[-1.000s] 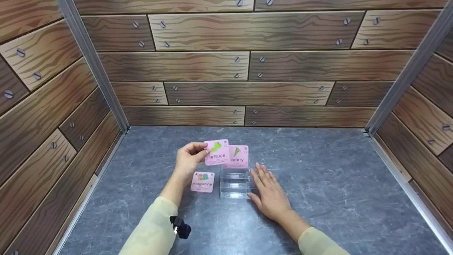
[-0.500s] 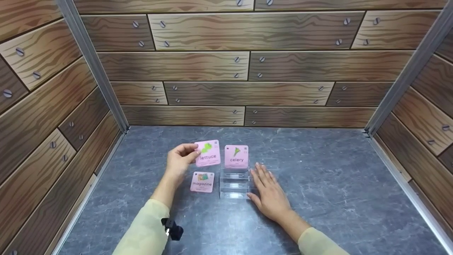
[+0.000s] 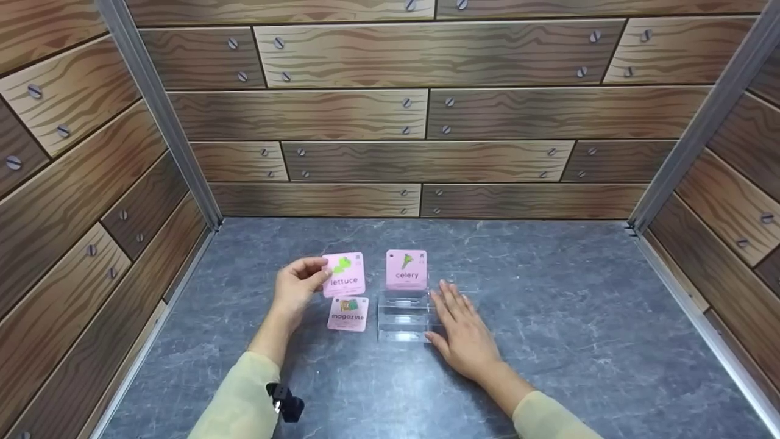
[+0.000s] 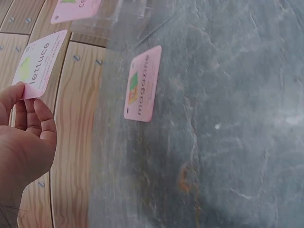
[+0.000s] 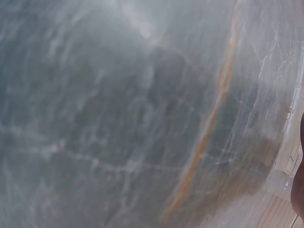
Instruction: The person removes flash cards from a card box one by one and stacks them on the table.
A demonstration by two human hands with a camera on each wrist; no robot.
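Behind left fingers [image 3: 316, 279], lettuce card [image 3: 347, 276] partly hidden

Head view forward and down, wrist views nearer, left one sharing its lettuce card [image 3: 347, 275]

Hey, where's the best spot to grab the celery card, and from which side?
Probably its top edge, pinched from above: the celery card stands upright with that edge free, while its bottom meets the clear holder. The right hand rests at the holder's right side, so above looks less crowded.
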